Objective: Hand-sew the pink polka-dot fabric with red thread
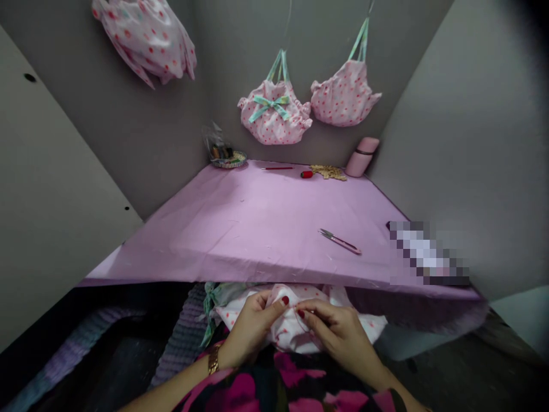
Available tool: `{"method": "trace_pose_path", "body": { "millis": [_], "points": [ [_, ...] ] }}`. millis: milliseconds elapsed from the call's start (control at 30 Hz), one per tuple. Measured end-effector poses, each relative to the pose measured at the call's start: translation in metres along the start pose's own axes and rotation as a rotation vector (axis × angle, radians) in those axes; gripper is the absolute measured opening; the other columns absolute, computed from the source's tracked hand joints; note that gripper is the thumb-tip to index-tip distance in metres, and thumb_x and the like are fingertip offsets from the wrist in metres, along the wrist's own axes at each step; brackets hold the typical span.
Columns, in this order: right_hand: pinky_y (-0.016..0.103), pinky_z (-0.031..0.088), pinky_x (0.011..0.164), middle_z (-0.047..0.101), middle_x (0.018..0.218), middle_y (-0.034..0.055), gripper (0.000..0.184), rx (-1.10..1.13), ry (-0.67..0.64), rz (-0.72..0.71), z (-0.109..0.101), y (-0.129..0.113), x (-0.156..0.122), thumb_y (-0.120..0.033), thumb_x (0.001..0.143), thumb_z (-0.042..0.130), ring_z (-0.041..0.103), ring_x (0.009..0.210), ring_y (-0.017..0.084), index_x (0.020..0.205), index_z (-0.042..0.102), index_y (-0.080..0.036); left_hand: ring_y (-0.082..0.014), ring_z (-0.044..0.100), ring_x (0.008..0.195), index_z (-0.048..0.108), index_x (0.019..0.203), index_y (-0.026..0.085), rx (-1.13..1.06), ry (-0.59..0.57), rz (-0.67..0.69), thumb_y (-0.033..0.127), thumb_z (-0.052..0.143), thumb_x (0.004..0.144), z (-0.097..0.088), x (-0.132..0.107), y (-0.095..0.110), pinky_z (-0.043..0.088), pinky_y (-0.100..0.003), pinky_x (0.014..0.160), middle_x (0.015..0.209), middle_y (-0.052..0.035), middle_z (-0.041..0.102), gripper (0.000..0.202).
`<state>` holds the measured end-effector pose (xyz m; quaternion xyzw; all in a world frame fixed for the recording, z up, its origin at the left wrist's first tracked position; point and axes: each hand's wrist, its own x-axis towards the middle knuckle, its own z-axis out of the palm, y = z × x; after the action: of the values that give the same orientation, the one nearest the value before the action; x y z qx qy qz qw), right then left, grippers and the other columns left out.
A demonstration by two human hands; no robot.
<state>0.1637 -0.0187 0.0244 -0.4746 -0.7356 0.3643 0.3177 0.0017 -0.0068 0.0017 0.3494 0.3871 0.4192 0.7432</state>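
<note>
Two hands met low in the lap, just below the near edge of the table. The left hand [251, 329] pinched a fold of the dotted pink fabric piece [291, 329] between thumb and fingers, and the right hand [338, 335] was clenched on the same cloth just beside it, its thumb and forefinger squeezed together as if on something very thin; whether that was a needle could not be told. The fabric lay bunched under both hands, with a mint-green ribbon [214, 297] trailing out past the left hand. A gold bracelet [213, 359] sat on the left wrist.

Beyond the hands stretched a table covered in lilac cloth [240, 229]. Thread snips [339, 241] lay on it, ahead of the right hand and well apart from it. Far ahead, against the wall, stood a small basket of sewing bits [227, 157], a red pencil [277, 167], a red spool-like object [306, 174] and a pink flask [362, 156]. Above those hung two finished dotted bags [274, 114], and a third dotted piece [146, 37] hung high beyond the left hand.
</note>
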Motion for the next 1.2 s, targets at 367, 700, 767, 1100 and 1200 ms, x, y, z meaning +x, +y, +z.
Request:
{"method": "trace_pose_path", "body": {
  "millis": [367, 700, 767, 1100, 1200],
  "points": [
    [0.021, 0.042, 0.064, 0.063, 0.078, -0.0006, 0.022, -0.012, 0.019, 0.017, 0.001, 0.003, -0.002, -0.019, 0.083, 0.045, 0.058, 0.072, 0.013, 0.097, 0.061, -0.022, -0.0097, 0.045, 0.054, 0.058, 0.073, 0.011, 0.024, -0.002, 0.000, 0.034, 0.061, 0.067, 0.000, -0.001, 0.000, 0.033, -0.023, 0.054, 0.063, -0.0014, 0.053, 0.023],
    [0.020, 0.024, 0.042, 0.035, 0.044, -0.0067, 0.025, 0.013, -0.001, 0.122, 0.005, 0.007, -0.001, -0.026, 0.083, 0.043, 0.031, 0.041, 0.010, 0.104, 0.052, -0.016, -0.0094, 0.044, 0.054, 0.058, 0.071, 0.012, 0.012, 0.022, 0.001, 0.036, 0.063, 0.064, 0.000, -0.001, -0.001, 0.033, -0.022, 0.054, 0.062, -0.0004, 0.053, 0.026],
    [0.019, 0.020, 0.040, 0.029, 0.044, -0.0083, 0.033, 0.118, -0.031, 0.170, 0.008, 0.010, -0.001, -0.027, 0.083, 0.043, 0.026, 0.040, 0.009, 0.113, 0.044, -0.015, -0.0095, 0.044, 0.054, 0.058, 0.072, 0.012, 0.018, 0.012, 0.005, 0.036, 0.062, 0.066, 0.000, -0.001, -0.001, 0.033, -0.022, 0.054, 0.064, -0.0009, 0.053, 0.025],
    [0.018, 0.016, 0.039, 0.034, 0.048, -0.0056, 0.021, 0.404, -0.102, 0.275, 0.014, 0.014, -0.002, -0.035, 0.081, 0.047, 0.025, 0.041, 0.007, 0.080, 0.052, -0.015, -0.0076, 0.039, 0.052, 0.054, 0.068, 0.012, 0.067, 0.034, 0.028, 0.034, 0.061, 0.066, -0.002, 0.000, -0.003, 0.030, -0.021, 0.051, 0.061, 0.0011, 0.048, 0.023],
    [0.019, 0.019, 0.041, 0.039, 0.051, -0.0042, 0.020, 0.401, -0.100, 0.274, 0.013, 0.015, -0.003, -0.034, 0.082, 0.046, 0.027, 0.042, 0.007, 0.083, 0.053, -0.015, -0.0076, 0.039, 0.051, 0.055, 0.067, 0.012, 0.078, 0.046, 0.037, 0.035, 0.062, 0.065, -0.001, -0.001, -0.002, 0.029, -0.021, 0.050, 0.060, 0.0014, 0.049, 0.025]
  ]
}}
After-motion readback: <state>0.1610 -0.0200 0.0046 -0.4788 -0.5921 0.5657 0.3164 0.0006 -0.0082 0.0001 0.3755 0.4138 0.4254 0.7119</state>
